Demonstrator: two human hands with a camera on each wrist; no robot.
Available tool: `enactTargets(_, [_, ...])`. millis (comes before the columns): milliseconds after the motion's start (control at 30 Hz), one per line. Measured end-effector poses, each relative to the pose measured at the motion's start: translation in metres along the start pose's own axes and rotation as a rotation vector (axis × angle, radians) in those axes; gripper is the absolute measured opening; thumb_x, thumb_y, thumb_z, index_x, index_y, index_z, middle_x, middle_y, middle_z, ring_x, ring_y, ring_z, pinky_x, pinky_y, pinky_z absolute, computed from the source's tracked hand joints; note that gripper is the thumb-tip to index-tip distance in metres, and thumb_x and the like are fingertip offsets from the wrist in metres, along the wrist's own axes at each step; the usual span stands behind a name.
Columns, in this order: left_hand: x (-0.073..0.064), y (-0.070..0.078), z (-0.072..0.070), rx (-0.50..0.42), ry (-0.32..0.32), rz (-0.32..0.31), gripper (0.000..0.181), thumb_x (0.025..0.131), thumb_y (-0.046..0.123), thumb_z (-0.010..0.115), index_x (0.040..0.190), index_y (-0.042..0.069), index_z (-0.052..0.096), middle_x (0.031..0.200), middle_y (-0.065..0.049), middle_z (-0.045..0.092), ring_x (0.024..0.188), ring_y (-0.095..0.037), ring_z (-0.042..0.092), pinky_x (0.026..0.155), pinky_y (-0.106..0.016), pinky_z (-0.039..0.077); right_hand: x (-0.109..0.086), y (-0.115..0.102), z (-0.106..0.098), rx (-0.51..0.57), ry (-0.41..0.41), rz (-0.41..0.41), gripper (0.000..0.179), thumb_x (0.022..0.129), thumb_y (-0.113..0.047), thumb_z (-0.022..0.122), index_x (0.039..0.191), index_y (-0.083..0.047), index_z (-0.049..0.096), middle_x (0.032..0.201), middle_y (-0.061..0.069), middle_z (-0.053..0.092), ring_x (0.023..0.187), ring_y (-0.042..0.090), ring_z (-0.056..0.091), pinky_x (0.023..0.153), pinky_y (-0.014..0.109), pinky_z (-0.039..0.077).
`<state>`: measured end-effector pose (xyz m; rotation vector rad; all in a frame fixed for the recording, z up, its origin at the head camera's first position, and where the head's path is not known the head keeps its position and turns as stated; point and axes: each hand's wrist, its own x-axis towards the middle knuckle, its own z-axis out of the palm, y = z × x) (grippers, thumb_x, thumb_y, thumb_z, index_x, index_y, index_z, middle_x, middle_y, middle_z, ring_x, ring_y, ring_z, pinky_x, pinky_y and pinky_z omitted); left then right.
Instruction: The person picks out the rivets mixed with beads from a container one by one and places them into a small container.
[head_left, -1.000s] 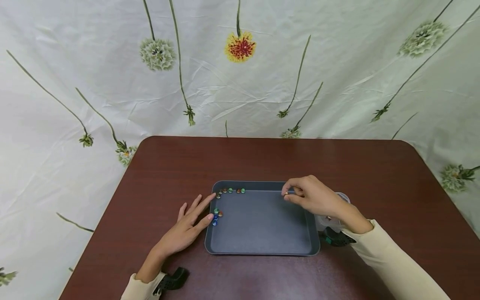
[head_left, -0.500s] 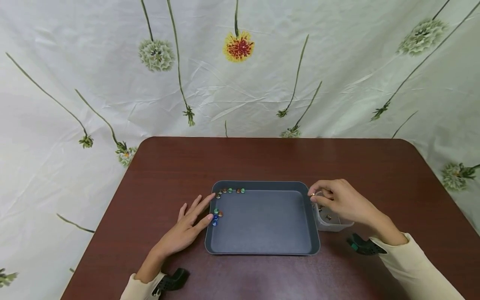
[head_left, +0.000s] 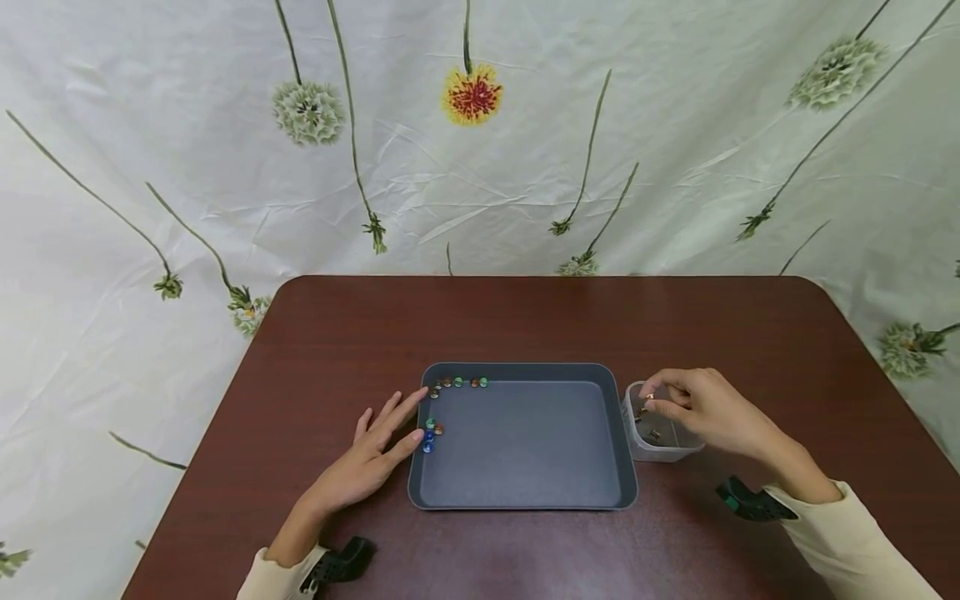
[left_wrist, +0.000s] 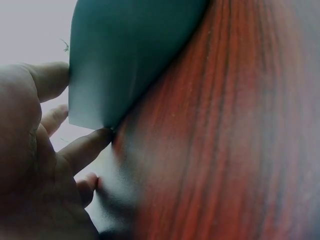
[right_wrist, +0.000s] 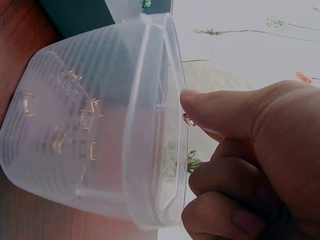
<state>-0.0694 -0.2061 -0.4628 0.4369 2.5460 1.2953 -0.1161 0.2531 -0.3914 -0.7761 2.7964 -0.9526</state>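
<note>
My right hand (head_left: 708, 412) hovers at the open top of a clear plastic box (head_left: 663, 453). Between thumb and index finger it pinches a small gold-coloured metal piece (right_wrist: 188, 119) with a round, flat end. Several similar pieces, spool-like with flared ends (right_wrist: 90, 150), lie inside the box, seen through its ribbed wall. My left hand (head_left: 363, 458) rests at the left rim of a dark grey tray (head_left: 525, 450), its fingers spread and fairly straight, index fingertip and thumb touching that rim.
Glass marbles lie in the tray: a short row with a green marble (head_left: 458, 382) along the back left, and a cluster with a blue marble (head_left: 428, 447) near my left thumb. The box stands against the tray's right side on a brown wooden table (head_left: 525, 317). A flowered cloth (head_left: 510, 167) hangs behind.
My right hand has moved right, from over the tray's back right to over the box, still pinching the gold-coloured piece. My left hand has stayed at the tray's rim.
</note>
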Motion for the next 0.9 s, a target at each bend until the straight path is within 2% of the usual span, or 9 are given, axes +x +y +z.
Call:
enactTargets(433, [-0.005,0.001,-0.003,-0.009,-0.003,-0.017,0.058,0.108,0.036,0.046,0.161,0.030,0.024,0.167,-0.008,0.021,0.156,-0.038,-0.002,0.112,-0.068,-0.016,-0.005,0.004,0.004,-0.010,0.022,-0.006,0.012,0.089,-0.007,0.075,0.100,-0.011,0.073,0.061,-0.016,0.024,0.055,-0.004,0.022,0.051,0.019,0.031])
enactTargets(667, [-0.007,-0.001,-0.003,-0.016,0.009,-0.009,0.058,0.108,0.035,0.046,0.161,0.028,0.024,0.166,-0.008,0.023,0.155,-0.039,-0.001,0.112,-0.070,-0.016,-0.006,0.005,0.005,-0.023,0.042,-0.028,0.013,0.087,-0.006,0.077,0.097,-0.011,0.073,0.062,-0.017,0.024,0.056,-0.005,0.022,0.053,0.020,0.034])
enactTargets(800, [-0.010,0.000,-0.006,0.005,0.036,-0.011,0.058,0.108,0.035,0.046,0.161,0.029,0.024,0.166,-0.008,0.025,0.155,-0.039,0.005,0.114,-0.070,-0.011,-0.006,0.004,0.003,-0.019,0.042,-0.011,0.012,0.089,-0.010,0.075,0.101,-0.011,0.073,0.060,-0.016,0.025,0.053,-0.004,0.022,0.051,0.020,0.032])
enactTargets(900, [-0.012,0.001,-0.012,0.043,0.076,-0.020,0.057,0.108,0.037,0.046,0.161,0.029,0.025,0.165,-0.008,0.026,0.155,-0.039,0.013,0.117,-0.069,-0.003,-0.006,0.004,0.000,-0.020,0.076,0.012,0.013,0.092,-0.012,0.074,0.104,-0.009,0.072,0.060,-0.014,0.034,0.051,-0.002,0.028,0.049,0.021,0.031])
